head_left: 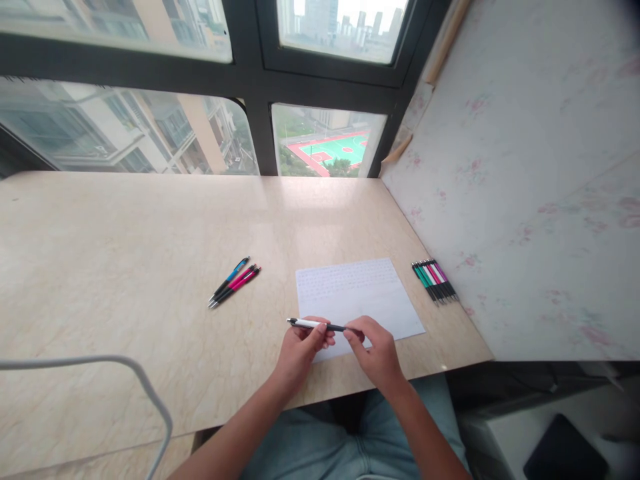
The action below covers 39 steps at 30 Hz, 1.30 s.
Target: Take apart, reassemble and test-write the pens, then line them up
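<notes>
Bridging left hand (299,347) and right hand (376,348): white pen (306,324).

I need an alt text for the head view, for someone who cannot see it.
A left hand and a right hand hold a white-and-black pen over a partly written sheet of paper on a marbled table. Three pens, one blue and two pink, lie to the left; a neat row of coloured pens lies to the right, beside a flowered wall.

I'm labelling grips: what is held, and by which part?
A white-and-black pen: the left hand grips its middle, the right hand its black end.
</notes>
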Available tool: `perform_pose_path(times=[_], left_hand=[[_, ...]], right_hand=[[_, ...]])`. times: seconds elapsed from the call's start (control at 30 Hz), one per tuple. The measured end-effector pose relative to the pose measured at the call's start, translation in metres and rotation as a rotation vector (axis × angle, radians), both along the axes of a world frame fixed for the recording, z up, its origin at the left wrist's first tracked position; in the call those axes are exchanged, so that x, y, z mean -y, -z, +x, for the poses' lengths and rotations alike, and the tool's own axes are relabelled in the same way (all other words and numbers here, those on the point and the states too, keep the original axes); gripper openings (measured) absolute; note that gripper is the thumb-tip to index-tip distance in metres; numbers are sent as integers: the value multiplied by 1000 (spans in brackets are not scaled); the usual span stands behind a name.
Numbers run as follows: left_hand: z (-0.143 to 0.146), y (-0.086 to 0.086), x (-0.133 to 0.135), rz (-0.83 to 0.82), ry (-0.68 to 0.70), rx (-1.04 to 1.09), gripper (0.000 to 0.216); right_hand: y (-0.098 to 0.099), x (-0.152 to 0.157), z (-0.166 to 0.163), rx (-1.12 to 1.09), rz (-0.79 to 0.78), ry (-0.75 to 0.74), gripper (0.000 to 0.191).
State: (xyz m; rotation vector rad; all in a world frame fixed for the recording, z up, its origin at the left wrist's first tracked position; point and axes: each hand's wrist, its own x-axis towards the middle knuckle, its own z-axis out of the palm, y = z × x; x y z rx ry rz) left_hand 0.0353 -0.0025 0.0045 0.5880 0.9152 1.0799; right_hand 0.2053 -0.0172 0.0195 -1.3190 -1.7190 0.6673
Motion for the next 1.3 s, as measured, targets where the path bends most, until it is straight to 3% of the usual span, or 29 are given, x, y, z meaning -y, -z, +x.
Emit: perform_pose_path(times=[0.07, 0.3, 0.43, 0.5, 0.63, 0.7, 0.83, 1.0, 1.3], left_hand=[[0, -1, 0, 6, 6, 17, 25], [-1, 4, -2, 72, 15, -15, 25], [-1, 4, -1, 88, 19, -10, 25], [1, 3, 0, 84, 23, -4, 26], [4, 1, 1, 47, 12, 5, 27], [3, 1, 1, 16, -12, 4, 29], [-4, 0, -4, -35, -86, 7, 31], [-12, -5, -8, -17, -86, 16, 30], [-17, -3, -4, 61, -14, 13, 26]], right_hand=[[-3, 0, 0, -58, -34, 13, 7], [-6, -3, 3, -116, -295, 12, 35], [-3, -2, 6, -189, -272, 41, 18], [-3, -1, 6, -243, -291, 41, 30], [-5, -2, 4, -259, -331, 40, 25], [-2, -4, 6, -263, -307, 79, 31], [6, -7, 14, -301, -259, 214, 24], [10, -21, 12, -90, -217, 177, 19], [31, -65, -29, 215, -96, 48, 12]])
